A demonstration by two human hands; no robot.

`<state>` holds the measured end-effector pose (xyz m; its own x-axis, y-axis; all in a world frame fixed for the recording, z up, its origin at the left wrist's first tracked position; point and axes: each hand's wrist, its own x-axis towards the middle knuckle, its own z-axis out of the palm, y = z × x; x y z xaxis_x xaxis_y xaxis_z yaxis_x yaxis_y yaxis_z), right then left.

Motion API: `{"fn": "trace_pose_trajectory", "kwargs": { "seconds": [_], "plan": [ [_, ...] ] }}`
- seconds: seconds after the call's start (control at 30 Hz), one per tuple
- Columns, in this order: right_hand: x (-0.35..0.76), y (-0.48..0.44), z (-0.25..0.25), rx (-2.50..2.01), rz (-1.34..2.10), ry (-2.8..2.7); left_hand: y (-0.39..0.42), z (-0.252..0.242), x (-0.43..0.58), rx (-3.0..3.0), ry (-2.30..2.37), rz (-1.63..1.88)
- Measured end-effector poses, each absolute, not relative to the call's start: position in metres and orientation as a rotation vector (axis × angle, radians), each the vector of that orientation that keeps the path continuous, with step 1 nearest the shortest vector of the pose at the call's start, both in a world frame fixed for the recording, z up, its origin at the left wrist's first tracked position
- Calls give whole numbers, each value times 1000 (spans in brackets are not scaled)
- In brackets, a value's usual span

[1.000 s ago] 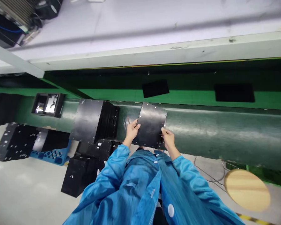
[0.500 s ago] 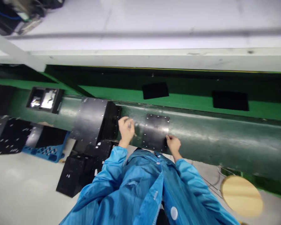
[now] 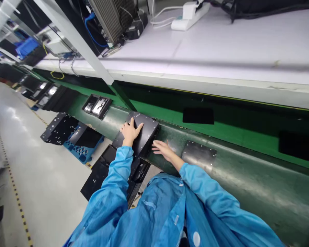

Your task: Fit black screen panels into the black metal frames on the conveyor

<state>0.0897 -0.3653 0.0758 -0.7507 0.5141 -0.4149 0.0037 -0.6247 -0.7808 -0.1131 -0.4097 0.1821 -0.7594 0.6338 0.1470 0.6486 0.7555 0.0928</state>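
Note:
My left hand (image 3: 130, 131) lies with spread fingers on the top sheet of a stack of black panels (image 3: 147, 127) with small bright spots along its edges. Just right of that stack, my right hand (image 3: 162, 149) is held with fingers stretched out and nothing in it. Whether its fingertips touch the stack's side I cannot tell. A single black panel (image 3: 199, 153), with light dots round its border, lies flat on the green work surface (image 3: 231, 164) to the right of my right hand.
A white shelf (image 3: 221, 51) runs above the green surface, carried by a slanted post (image 3: 82, 44). Black boxes (image 3: 100, 175) stand below the stack near my left sleeve. A black frame with shiny parts (image 3: 96, 105) sits farther left. A blue pallet (image 3: 82, 151) rests on the floor.
The view has swung left. My left hand has moved from a closed pose onto the stack. My right hand has left the single panel's edge and reached left beside the stack, fingers now straight.

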Motion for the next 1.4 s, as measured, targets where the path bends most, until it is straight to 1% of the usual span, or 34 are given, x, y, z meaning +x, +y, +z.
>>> {"fn": "trace_pose_trajectory", "kwargs": {
  "seconds": [0.07, 0.13, 0.2, 0.27, 0.33, 0.37, 0.47, 0.5, 0.53, 0.57, 0.6, 0.67, 0.77, 0.8, 0.87, 0.9, 0.97, 1.03, 1.07, 1.13, 1.23, 1.4],
  "plan": [
    [68, -378, 95, -822, 2405, -1067, -414, 185, -98, -1057, -2815, -203],
    [71, -389, 107, -828, 2237, -1011, -422, 187, -77, -1087, -2824, -227],
    [99, -396, 114, -869, 2077, -980, -431, 185, -49, -1157, -2863, -284],
    [142, -399, 120, -904, 2024, -972, -437, 176, -12, -1301, -2910, -423],
    [188, -395, 125, -976, 1921, -999, -436, 156, 31, -1523, -2958, -726],
    [208, -391, 126, -1024, 1823, -1039, -433, 143, 54, -1639, -2992, -954],
    [246, -374, 116, -1234, 1497, -1187, -420, 101, 113, -1825, -3088, -1803],
    [253, -369, 109, -1327, 1429, -1218, -418, 90, 128, -1835, -3101, -2036],
    [257, -365, 101, -1417, 1386, -1228, -418, 81, 140, -1867, -3097, -2190],
    [261, -361, 93, -1491, 1363, -1221, -420, 75, 149, -1951, -3069, -2252],
    [263, -360, 85, -1542, 1351, -1204, -423, 72, 155, -2072, -3018, -2235],
    [268, -361, 72, -1587, 1346, -1149, -431, 73, 160, -2300, -2890, -2075],
    [278, -367, 63, -1540, 1473, -1081, -439, 82, 161, -2395, -2789, -1798],
    [282, -368, 61, -1497, 1552, -1084, -439, 85, 162, -2395, -2790, -1673],
    [291, -366, 59, -1403, 1658, -1179, -437, 94, 163, -2367, -2835, -1307],
    [295, -363, 58, -1376, 1631, -1271, -435, 100, 164, -2328, -2869, -1089],
    [300, -354, 53, -1350, 1425, -1474, -430, 112, 168, -2231, -2932, -687],
    [298, -347, 47, -1301, 1253, -1550, -427, 124, 173, -2166, -2962, -421],
    [295, -345, 43, -1264, 1250, -1517, -425, 129, 176, -2150, -2968, -336],
    [286, -344, 36, -1186, 1361, -1370, -424, 136, 181, -2113, -2988, -235],
    [269, -346, 29, -1088, 1518, -1198, -422, 141, 184, -1961, -3048, -218],
    [249, -340, 28, -1121, 1515, -1160, -412, 137, 170, -1703, -3107, -289]
  ]
}}
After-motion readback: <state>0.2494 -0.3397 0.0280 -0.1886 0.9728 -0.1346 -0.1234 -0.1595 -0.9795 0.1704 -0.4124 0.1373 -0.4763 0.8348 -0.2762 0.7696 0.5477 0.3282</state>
